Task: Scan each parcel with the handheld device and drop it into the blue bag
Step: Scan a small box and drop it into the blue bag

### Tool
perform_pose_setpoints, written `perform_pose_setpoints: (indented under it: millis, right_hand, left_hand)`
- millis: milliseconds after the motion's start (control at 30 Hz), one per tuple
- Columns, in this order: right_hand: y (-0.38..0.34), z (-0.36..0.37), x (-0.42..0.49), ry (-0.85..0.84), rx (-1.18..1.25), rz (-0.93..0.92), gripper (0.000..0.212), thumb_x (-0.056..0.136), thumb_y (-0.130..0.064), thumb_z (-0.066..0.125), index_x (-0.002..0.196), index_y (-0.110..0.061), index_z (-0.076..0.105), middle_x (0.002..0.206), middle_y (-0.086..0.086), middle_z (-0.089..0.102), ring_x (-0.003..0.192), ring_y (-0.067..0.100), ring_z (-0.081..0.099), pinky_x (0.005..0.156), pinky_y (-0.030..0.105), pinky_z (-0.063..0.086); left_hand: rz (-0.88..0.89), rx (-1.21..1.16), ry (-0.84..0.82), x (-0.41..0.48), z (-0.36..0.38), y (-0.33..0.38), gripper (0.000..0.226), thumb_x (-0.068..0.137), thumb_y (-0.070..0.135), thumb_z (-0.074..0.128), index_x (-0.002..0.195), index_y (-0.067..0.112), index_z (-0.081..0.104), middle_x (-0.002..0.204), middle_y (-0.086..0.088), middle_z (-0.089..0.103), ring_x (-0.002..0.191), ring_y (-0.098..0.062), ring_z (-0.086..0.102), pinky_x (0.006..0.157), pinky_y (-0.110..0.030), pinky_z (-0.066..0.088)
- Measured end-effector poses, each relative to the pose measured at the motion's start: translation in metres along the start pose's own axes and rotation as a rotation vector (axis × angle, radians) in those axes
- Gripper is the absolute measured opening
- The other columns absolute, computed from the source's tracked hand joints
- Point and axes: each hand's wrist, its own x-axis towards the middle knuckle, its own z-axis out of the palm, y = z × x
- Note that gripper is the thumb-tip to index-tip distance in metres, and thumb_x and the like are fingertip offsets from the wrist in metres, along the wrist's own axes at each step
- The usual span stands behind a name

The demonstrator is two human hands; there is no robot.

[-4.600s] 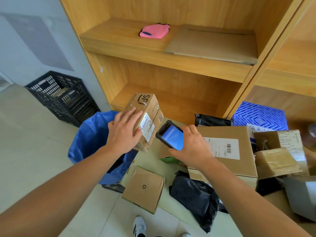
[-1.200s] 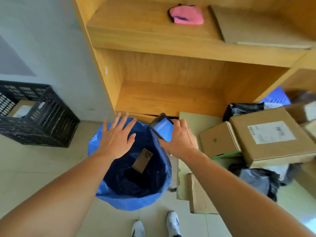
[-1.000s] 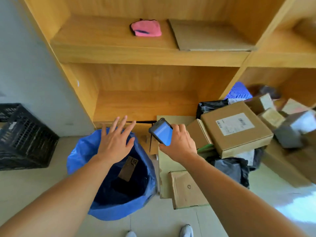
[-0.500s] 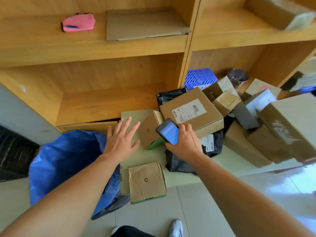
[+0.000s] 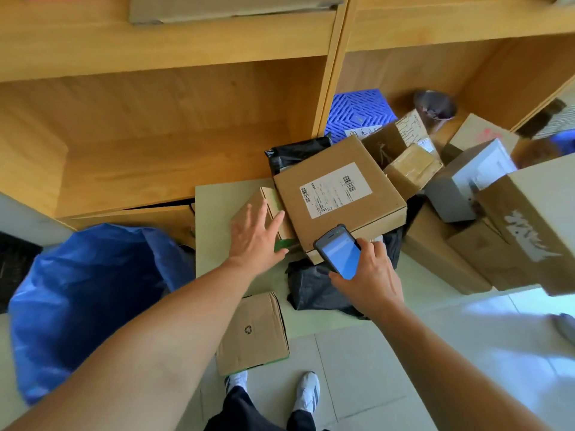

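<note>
1. The left hand (image 5: 255,241) is held open, fingers straight and spread, over a small brown cardboard box with a green edge (image 5: 273,200). Whether the box is touched cannot be told.
2. A black handheld scanner with a lit blue screen (image 5: 339,255) is gripped in the right hand (image 5: 370,275), just right of that box and above a black plastic mailer (image 5: 314,290).
3. The small box is propped against the left side of a large brown carton with a white label (image 5: 339,194). Its long axis is judged to run away from the person, roughly in line with the left forearm.
4. The left hand is the nearer, so a grasp across the short sides is called for.
5. The blue plastic bag (image 5: 87,293) is found on the floor, well to the left.
</note>
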Motion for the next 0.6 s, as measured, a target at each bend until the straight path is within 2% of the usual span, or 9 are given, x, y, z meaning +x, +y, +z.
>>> perform_pose_setpoints:
  millis: [67, 133, 200, 267, 400, 533, 600]
  right_hand:
    - [-0.002, 0.002, 0.002, 0.007, -0.007, -0.009, 0.079, 0.075, -0.061, 0.075, 0.135, -0.021, 0.041, 0.124, -0.002, 0.042, 0.112, 0.022, 0.051, 0.084, 0.039, 0.052]
    - [-0.006, 0.004, 0.004, 0.005, -0.018, -0.020, 0.078, 0.076, -0.059, 0.075, 0.135, -0.023, 0.040, 0.126, -0.002, 0.041, 0.112, 0.021, 0.051, 0.084, 0.038, 0.052]
    - [-0.010, 0.007, 0.004, 0.004, -0.030, -0.034, 0.076, 0.077, -0.057, 0.074, 0.136, -0.023, 0.039, 0.127, -0.003, 0.041, 0.112, 0.021, 0.050, 0.084, 0.036, 0.051]
    - [-0.013, 0.008, 0.004, 0.009, -0.041, -0.048, 0.075, 0.078, -0.057, 0.073, 0.136, -0.023, 0.040, 0.125, -0.003, 0.042, 0.111, 0.020, 0.050, 0.082, 0.035, 0.049]
    - [-0.017, 0.006, 0.002, 0.026, -0.045, -0.072, 0.076, 0.077, -0.057, 0.073, 0.137, -0.023, 0.040, 0.123, -0.003, 0.044, 0.110, 0.019, 0.050, 0.082, 0.033, 0.048]
    - [-0.019, 0.000, 0.002, 0.027, -0.027, -0.067, 0.078, 0.078, -0.056, 0.075, 0.138, -0.023, 0.039, 0.125, -0.003, 0.043, 0.111, 0.019, 0.050, 0.084, 0.033, 0.047]
    - [-0.019, -0.002, 0.001, 0.034, -0.017, -0.064, 0.077, 0.078, -0.055, 0.075, 0.138, -0.023, 0.039, 0.124, -0.003, 0.043, 0.111, 0.018, 0.049, 0.083, 0.032, 0.047]
  left_hand:
    - [-0.039, -0.003, -0.012, 0.011, 0.006, 0.004, 0.103, 0.086, 0.070, 0.063, 0.161, 0.033, 0.003, 0.170, -0.012, -0.013, 0.154, -0.051, 0.004, 0.116, -0.071, 0.025]
    - [-0.042, 0.009, -0.018, 0.019, 0.011, 0.009, 0.118, 0.081, 0.072, 0.068, 0.161, 0.032, -0.008, 0.169, -0.016, -0.014, 0.152, -0.055, 0.006, 0.112, -0.074, 0.029]
    - [-0.026, 0.012, -0.020, 0.024, 0.015, 0.016, 0.131, 0.077, 0.072, 0.074, 0.160, 0.032, -0.019, 0.168, -0.021, -0.016, 0.151, -0.057, 0.007, 0.110, -0.072, 0.035]
    - [-0.018, 0.007, -0.008, 0.026, 0.017, 0.023, 0.134, 0.076, 0.069, 0.076, 0.160, 0.030, -0.021, 0.167, -0.025, -0.017, 0.150, -0.058, 0.010, 0.109, -0.067, 0.041]
    - [-0.030, 0.071, 0.030, 0.030, 0.021, 0.032, 0.126, 0.079, 0.062, 0.078, 0.163, 0.025, -0.010, 0.167, -0.026, -0.010, 0.148, -0.055, 0.019, 0.105, -0.061, 0.047]
    - [-0.039, 0.126, 0.065, 0.037, 0.024, 0.031, 0.129, 0.071, 0.056, 0.086, 0.164, 0.023, 0.003, 0.167, -0.022, 0.005, 0.143, -0.045, 0.031, 0.093, -0.053, 0.054]
    - [-0.058, 0.119, 0.071, 0.039, 0.025, 0.033, 0.127, 0.068, 0.045, 0.091, 0.163, 0.023, 0.010, 0.166, -0.021, 0.011, 0.138, -0.042, 0.036, 0.085, -0.047, 0.057]
